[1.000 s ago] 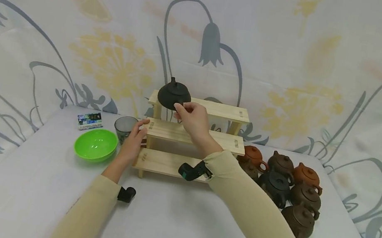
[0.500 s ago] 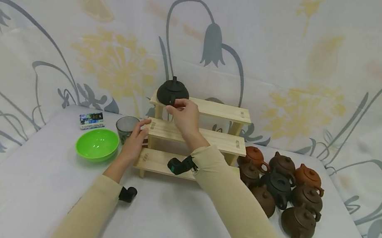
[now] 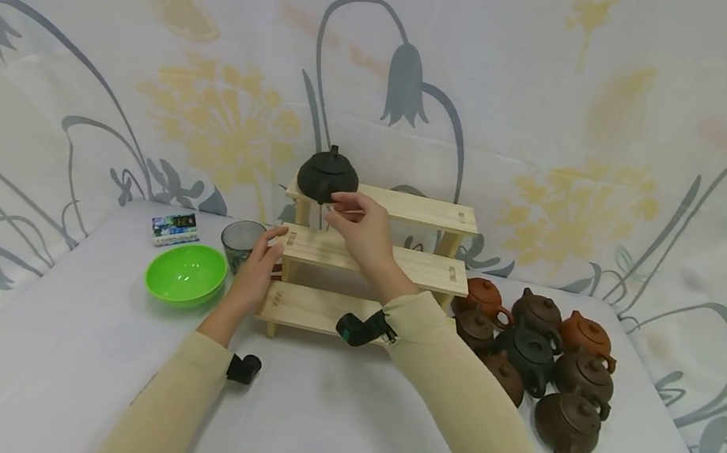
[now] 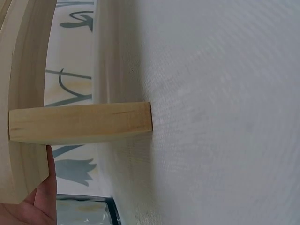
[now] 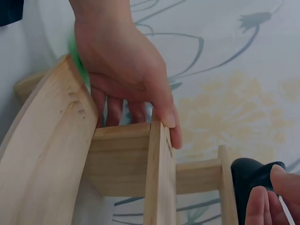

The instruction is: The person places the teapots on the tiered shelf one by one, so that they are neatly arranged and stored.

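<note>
Teapot (image 3: 326,179), black and upright, sits at the left end of the top shelf of a three-tier wooden stand (image 3: 424,269), just ahead of the fingertips of your right hand (image 3: 369,235). Your thumb and forefinger there are slightly parted, with nothing to be made out between them; whether a fingertip touches the pot, the views cannot tell. Your left hand (image 3: 251,272), lower and to the left, grips the end of the middle shelf, thumb and fingers wrapped on the wood.

Below your grip, white cloth (image 3: 329,429) covers the tabletop, a soft shadow falling across it under your right forearm. Seen from your left wrist, a leg (image 4: 84,123) of the stand meets the fine weave. Beyond both hands and along either side rises a pale curtain (image 3: 498,113), lightly creased, printed with grey-blue bell flowers and yellow blooms.

Just beside your left hand stands a smoky glass (image 3: 239,236); farther left lie a glossy green bowl (image 3: 185,277) and, behind it, a small printed box (image 3: 175,229). Well to the right of your grip, eight more pots (image 3: 527,354) in brown, orange-red and black crowd the cloth, one partly covered by your beige right sleeve (image 3: 461,379).
</note>
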`<state>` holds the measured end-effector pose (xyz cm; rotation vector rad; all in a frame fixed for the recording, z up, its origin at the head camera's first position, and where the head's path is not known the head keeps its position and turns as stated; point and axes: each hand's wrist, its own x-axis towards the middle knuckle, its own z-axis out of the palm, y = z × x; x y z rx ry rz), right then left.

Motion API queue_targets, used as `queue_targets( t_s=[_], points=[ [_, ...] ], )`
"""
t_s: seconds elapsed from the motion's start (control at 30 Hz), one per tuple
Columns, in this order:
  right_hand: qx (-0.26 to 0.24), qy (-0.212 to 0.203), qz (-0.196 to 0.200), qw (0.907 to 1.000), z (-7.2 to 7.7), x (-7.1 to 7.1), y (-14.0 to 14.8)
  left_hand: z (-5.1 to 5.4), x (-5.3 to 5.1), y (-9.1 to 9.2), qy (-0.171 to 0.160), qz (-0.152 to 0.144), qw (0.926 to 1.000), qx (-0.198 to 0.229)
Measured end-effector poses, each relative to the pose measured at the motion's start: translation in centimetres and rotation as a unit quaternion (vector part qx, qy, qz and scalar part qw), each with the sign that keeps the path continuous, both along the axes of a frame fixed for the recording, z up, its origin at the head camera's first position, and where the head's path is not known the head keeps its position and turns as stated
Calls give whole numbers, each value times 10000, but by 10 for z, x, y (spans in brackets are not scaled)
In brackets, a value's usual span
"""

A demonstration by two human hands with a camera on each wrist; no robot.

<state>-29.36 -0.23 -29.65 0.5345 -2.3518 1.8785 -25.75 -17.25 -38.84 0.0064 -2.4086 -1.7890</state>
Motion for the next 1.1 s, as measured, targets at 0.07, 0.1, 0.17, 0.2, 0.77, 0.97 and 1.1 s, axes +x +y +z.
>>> queue_targets(
  t_s=[0.07,0.1,0.17,0.2,0.77,0.97,1.1],
  points=[
    [-26,-35,-9,10000,0,4,9,0,0,1,-17,-13,10000,20],
    [-40,-44,0,10000,0,7,13,0,0,1,-24,-14,10000,14],
    [-12,-60,38,10000,0,12,21,0,0,0,-52,-9,10000,16],
    [9,-56,48,10000,0,14,25,0,0,0,-77,-5,10000,17],
    [-27,-136,-409,9991,-11,51,88,0,0,1,-171,-77,9998,112],
    [4,-129,-516,9986,-19,61,108,0,-1,1,-159,-121,9997,173],
    [44,-105,-613,9981,-25,67,121,-1,-1,1,-164,-140,9996,201]
  ],
)
